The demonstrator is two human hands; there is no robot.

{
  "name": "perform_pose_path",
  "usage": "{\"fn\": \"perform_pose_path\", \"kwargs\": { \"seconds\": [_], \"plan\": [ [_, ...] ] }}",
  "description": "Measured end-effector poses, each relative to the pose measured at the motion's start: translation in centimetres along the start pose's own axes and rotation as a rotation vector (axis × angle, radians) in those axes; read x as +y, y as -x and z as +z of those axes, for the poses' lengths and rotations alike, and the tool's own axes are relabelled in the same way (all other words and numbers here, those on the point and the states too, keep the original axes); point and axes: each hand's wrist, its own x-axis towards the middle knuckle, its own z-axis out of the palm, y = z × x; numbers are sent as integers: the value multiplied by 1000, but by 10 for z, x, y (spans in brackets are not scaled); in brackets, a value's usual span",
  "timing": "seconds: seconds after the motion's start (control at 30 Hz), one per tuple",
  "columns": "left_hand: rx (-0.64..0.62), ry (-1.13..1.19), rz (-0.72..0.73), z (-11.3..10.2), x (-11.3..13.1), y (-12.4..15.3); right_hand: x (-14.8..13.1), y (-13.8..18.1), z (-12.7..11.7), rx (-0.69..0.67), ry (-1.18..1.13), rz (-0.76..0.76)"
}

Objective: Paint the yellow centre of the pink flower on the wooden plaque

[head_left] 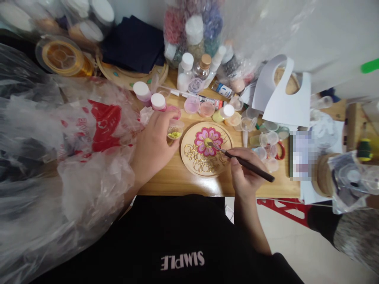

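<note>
In my right hand (244, 177) is a small spatula with a dark handle (251, 165) and a thin metal end, held like a pen. Its tip rests at the yellow centre of a pink and magenta flower (202, 136). The flower lies on a round wooden disc (185, 138), with gold wire outlines (204, 163) curling over the lower part. My left hand (154, 146) has its thumb and fingers closed around a small clear cup (177, 127) left of the disc. Some yellow material (174, 135) sits in the cup.
Behind the disc stand white-capped jars (158, 101), small cups (192, 105) and bottles (185, 69). Several clear cups (271, 139) crowd the right side. Crumpled plastic bags (97, 177) cover the left. A cut white paper (266, 94) stands at back right. The table's front edge (189, 194) is near my body.
</note>
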Motion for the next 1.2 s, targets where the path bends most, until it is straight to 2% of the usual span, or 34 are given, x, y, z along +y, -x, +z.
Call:
{"fn": "perform_pose_path", "kwargs": {
  "seconds": [0.17, 1.2],
  "plan": [
    [-18, -5, -21, 0, 0, 0, 2, 1, 0, 35, -28, -10],
    [-26, -42, -21, 1, -3, 0, 3, -1, 1, 19, 19, 10]
  ]
}}
